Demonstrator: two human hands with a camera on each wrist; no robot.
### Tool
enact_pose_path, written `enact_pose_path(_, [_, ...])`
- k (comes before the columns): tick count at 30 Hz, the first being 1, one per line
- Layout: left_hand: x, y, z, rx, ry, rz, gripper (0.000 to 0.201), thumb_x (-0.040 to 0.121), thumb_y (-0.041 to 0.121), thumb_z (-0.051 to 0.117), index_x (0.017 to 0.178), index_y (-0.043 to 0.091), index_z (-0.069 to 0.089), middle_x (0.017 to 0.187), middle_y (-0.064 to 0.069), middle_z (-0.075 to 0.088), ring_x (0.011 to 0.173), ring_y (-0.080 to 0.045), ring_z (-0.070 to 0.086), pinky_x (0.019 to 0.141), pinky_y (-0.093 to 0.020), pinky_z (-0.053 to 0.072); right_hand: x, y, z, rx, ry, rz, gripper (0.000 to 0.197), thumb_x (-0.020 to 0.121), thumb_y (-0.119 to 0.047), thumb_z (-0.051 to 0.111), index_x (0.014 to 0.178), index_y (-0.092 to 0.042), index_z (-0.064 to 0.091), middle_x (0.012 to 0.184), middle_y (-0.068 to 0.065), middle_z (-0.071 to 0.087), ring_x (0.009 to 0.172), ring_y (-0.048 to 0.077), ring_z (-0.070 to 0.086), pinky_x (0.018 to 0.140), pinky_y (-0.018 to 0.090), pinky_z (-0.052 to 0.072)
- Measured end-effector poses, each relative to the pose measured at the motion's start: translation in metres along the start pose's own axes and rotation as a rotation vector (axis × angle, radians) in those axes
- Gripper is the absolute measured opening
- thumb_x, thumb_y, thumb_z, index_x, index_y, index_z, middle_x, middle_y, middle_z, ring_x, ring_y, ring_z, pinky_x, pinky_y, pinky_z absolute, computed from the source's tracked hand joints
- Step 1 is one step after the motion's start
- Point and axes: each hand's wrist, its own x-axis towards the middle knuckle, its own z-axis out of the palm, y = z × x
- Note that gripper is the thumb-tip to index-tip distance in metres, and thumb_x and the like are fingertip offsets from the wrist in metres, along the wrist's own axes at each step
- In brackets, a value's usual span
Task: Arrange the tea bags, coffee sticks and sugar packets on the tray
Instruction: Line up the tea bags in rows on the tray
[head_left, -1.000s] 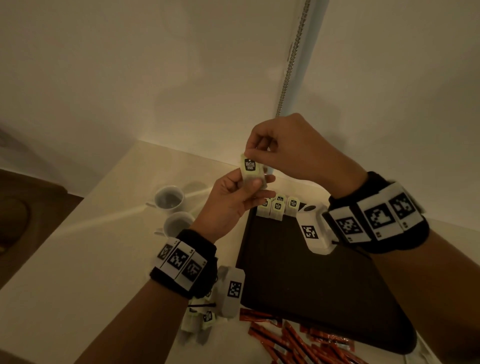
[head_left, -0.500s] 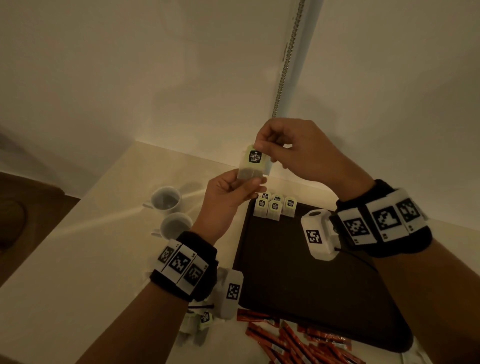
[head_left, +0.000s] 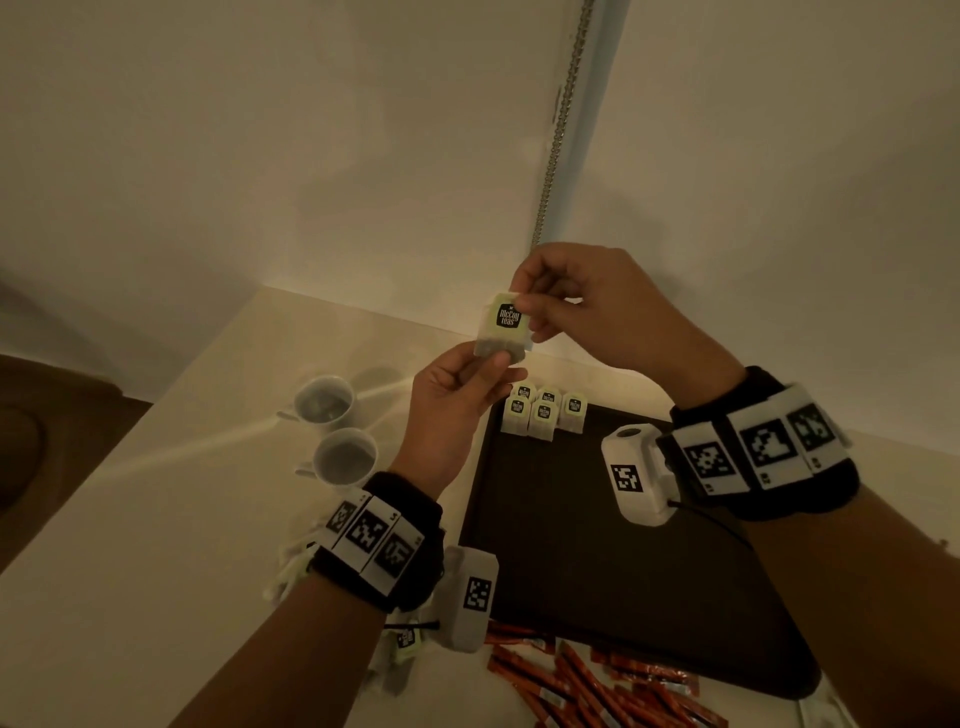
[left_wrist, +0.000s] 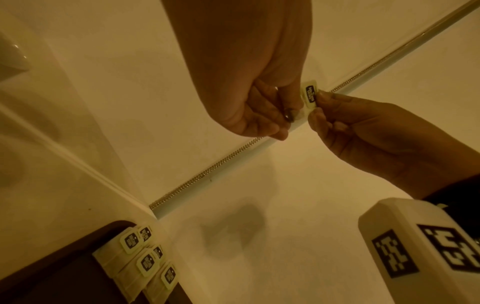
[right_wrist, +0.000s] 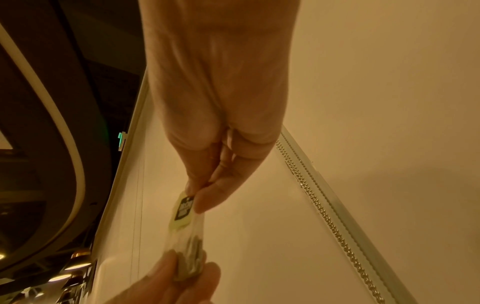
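Observation:
Both hands hold one tea bag (head_left: 503, 328) in the air above the far left corner of the dark tray (head_left: 597, 561). My left hand (head_left: 457, 384) pinches its lower edge, and my right hand (head_left: 561, 301) pinches its top by the green tag (right_wrist: 184, 209). The same bag (left_wrist: 309, 96) shows between both hands in the left wrist view. Several tea bags (head_left: 543, 415) lie in rows at the tray's far left corner. Orange coffee sticks (head_left: 587, 680) are heaped on the table in front of the tray. More tea bags (head_left: 405, 642) lie under my left wrist.
Two white cups (head_left: 332, 431) stand on the table (head_left: 156, 519) left of the tray. White walls meet in a corner behind the table, with a beaded chain (head_left: 563, 119) hanging there. Most of the tray's surface is bare.
The tea bag has risen a little and turned so its tag faces me; my right hand now pinches its top edge while my left keeps the bottom.

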Motion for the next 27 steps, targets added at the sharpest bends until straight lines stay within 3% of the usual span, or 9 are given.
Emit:
enact_pose_path(6, [-0.015,-0.002,-0.027,0.286,-0.015,-0.103,0.038,0.079,0.027,0.064,0.117,0.022,0.060,0.107,0.000,0.072,0.101,-0.019,0.067,0.081,-0.026,0.053,-0.008,0.030,-0.009,-0.088,0.010,0.052,0.011,0.085,-0.007,0.066,0.093,-0.014,0.068,0.078,-0.002,0.065,0.063,0.006,0.061,0.060,0.015,0.052])
enact_pose_path(9, [-0.038,-0.006,-0.067,0.442,0.010,-0.173,0.021,0.089,0.015,0.059,0.109,0.018,0.064,0.101,-0.002,0.073,0.093,-0.021,0.068,0.081,-0.031,0.052,-0.024,0.074,-0.010,-0.194,-0.058,0.187,0.010,0.086,-0.007,0.065,0.094,-0.011,0.068,0.074,-0.011,0.062,0.058,-0.005,0.058,0.061,0.008,0.048])
enact_pose_path(11, [-0.057,-0.008,-0.092,0.461,0.048,-0.222,0.018,0.091,0.006,0.055,0.104,0.011,0.066,0.092,-0.006,0.073,0.081,-0.018,0.068,0.078,-0.033,0.052,-0.036,0.110,-0.004,-0.215,-0.105,0.315,0.011,0.086,-0.006,0.063,0.096,-0.010,0.067,0.076,-0.013,0.059,0.061,-0.006,0.057,0.060,0.005,0.045])
enact_pose_path(15, [-0.095,-0.011,-0.130,0.465,0.187,-0.332,0.017,0.091,0.000,0.053,0.098,0.002,0.068,0.088,-0.018,0.072,0.068,-0.016,0.066,0.062,-0.019,0.055,-0.054,0.177,0.021,-0.171,-0.225,0.575,0.009,0.088,-0.010,0.063,0.096,-0.012,0.062,0.088,0.000,0.063,0.080,0.015,0.059,0.061,0.015,0.047])
enact_pose_path(18, [-0.118,-0.015,-0.153,0.513,0.265,-0.421,0.017,0.093,0.001,0.051,0.097,0.004,0.068,0.088,-0.019,0.071,0.068,-0.020,0.066,0.061,-0.023,0.054,-0.059,0.208,0.040,-0.180,-0.251,0.654,0.016,0.088,-0.010,0.063,0.103,-0.004,0.061,0.099,0.010,0.064,0.083,0.017,0.059,0.066,0.020,0.050])
enact_pose_path(20, [-0.131,-0.017,-0.167,0.529,0.322,-0.477,0.017,0.094,0.000,0.051,0.095,0.003,0.067,0.086,-0.020,0.071,0.070,-0.026,0.064,0.059,-0.022,0.053,-0.057,0.222,0.047,-0.222,-0.195,0.661,0.016,0.086,-0.009,0.065,0.100,-0.003,0.061,0.103,0.013,0.065,0.085,0.018,0.058,0.076,0.029,0.052])
enact_pose_path(24, [-0.164,-0.017,-0.193,0.553,0.439,-0.566,0.018,0.096,0.008,0.050,0.097,0.005,0.068,0.090,-0.016,0.071,0.085,-0.034,0.064,0.075,-0.036,0.047,-0.047,0.238,0.053,-0.258,-0.038,0.707,0.012,0.086,-0.007,0.065,0.096,-0.003,0.062,0.104,0.015,0.066,0.085,0.018,0.057,0.080,0.030,0.049])
enact_pose_path(27, [-0.186,-0.017,-0.204,0.570,0.525,-0.590,0.020,0.098,0.005,0.045,0.099,-0.001,0.065,0.094,-0.023,0.068,0.085,-0.039,0.062,0.076,-0.037,0.044,-0.041,0.244,0.056,-0.253,0.025,0.725,0.012,0.086,-0.007,0.064,0.097,-0.002,0.063,0.105,0.014,0.065,0.091,0.020,0.058,0.083,0.030,0.049])
